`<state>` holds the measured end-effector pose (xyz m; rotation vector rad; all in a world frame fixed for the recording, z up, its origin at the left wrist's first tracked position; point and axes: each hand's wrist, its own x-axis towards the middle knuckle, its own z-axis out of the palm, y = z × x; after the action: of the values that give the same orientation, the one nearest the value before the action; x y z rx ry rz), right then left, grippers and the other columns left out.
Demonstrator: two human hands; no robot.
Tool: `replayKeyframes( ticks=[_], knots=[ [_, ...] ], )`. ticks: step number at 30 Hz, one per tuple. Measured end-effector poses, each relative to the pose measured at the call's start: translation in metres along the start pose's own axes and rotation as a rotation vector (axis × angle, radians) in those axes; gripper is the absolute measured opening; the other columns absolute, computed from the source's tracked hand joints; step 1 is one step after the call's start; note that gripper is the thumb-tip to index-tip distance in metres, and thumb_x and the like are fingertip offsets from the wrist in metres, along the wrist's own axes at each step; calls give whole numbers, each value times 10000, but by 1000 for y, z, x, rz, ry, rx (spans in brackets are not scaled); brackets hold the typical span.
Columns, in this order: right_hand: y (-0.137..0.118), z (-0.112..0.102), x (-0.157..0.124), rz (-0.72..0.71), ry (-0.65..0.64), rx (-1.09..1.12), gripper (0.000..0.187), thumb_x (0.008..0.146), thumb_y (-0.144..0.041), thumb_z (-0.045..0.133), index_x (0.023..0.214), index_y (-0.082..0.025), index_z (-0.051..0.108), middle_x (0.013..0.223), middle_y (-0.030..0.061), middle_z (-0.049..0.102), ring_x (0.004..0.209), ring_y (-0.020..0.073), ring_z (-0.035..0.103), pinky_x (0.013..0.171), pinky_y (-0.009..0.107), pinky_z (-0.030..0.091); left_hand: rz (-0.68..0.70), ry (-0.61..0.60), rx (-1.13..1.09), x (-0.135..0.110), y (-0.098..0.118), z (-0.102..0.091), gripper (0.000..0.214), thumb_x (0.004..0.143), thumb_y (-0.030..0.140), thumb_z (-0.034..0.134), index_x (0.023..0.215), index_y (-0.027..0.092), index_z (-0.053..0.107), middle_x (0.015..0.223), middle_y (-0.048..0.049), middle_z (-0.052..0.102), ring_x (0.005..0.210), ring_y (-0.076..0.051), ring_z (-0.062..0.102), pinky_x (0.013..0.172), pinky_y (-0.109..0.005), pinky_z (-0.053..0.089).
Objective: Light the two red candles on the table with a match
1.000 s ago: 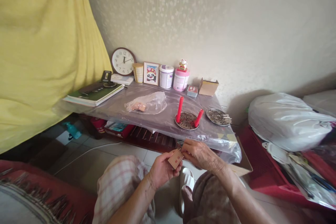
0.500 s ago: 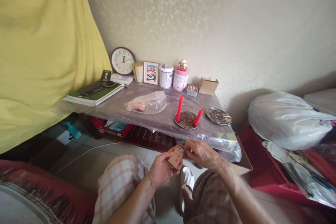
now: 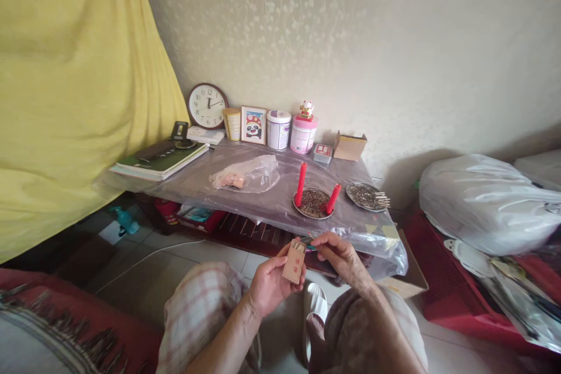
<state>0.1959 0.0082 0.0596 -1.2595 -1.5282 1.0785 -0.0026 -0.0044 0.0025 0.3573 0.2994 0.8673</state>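
My left hand (image 3: 270, 283) is closed around a small tan matchbox (image 3: 293, 266) with red characters on its face. The box's tray is pushed partly out at the top, and pale matchsticks show in it. Just to the right, my right hand (image 3: 339, 254) pinches a thin matchstick (image 3: 311, 236) between thumb and fingertips, apart from the box. Beyond the hands, a tall red candle (image 3: 301, 184) and a shorter, leaning red candle (image 3: 333, 198) stand on a round plate (image 3: 313, 216) of dark grains. Neither candle shows a flame.
On the plastic-covered table (image 3: 245, 204) lie a plastic bag (image 3: 258, 169) and a second plate (image 3: 367, 196) with short sticks at its edge. A clock (image 3: 208, 105), tins and a picture frame (image 3: 254, 124) line the wall. A red crate (image 3: 456, 298) stands right.
My right hand has drawn away from the matchbox, up and to the right, with a matchstick in its fingers. The matchbox is now more upright, its tray end uncovered.
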Motion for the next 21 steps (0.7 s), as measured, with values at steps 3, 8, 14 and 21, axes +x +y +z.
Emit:
replayKeyframes(
  ticks=[3,8,14,21],
  knots=[
    [9,11,-2,105,-11,168,402,746,-600,738,863,-216,705,613,-37,559,580,123,516,619,281,479,19,-29,17,-1,-1,0,454,848,277,587,1299,248,630,848,-115,762,719,-204,672,685,-301,469],
    [13,14,-4,145,18,240,424,698,-595,778,841,-202,702,595,-45,549,562,104,495,599,261,464,29,-46,24,0,-2,1,464,862,272,565,1323,267,615,852,-112,763,726,-200,678,693,-302,465],
    [14,10,-3,140,50,209,395,703,-563,776,845,-200,712,602,-41,557,564,108,506,587,255,458,33,-59,27,1,-2,1,472,864,264,565,1334,273,609,856,-114,760,732,-202,679,696,-301,466],
    [15,12,-3,145,43,210,416,696,-583,774,846,-203,699,609,-45,546,561,106,508,590,259,474,33,-60,40,-1,-1,3,510,857,270,586,1367,271,579,871,-120,762,742,-209,682,703,-305,466]
  ],
)
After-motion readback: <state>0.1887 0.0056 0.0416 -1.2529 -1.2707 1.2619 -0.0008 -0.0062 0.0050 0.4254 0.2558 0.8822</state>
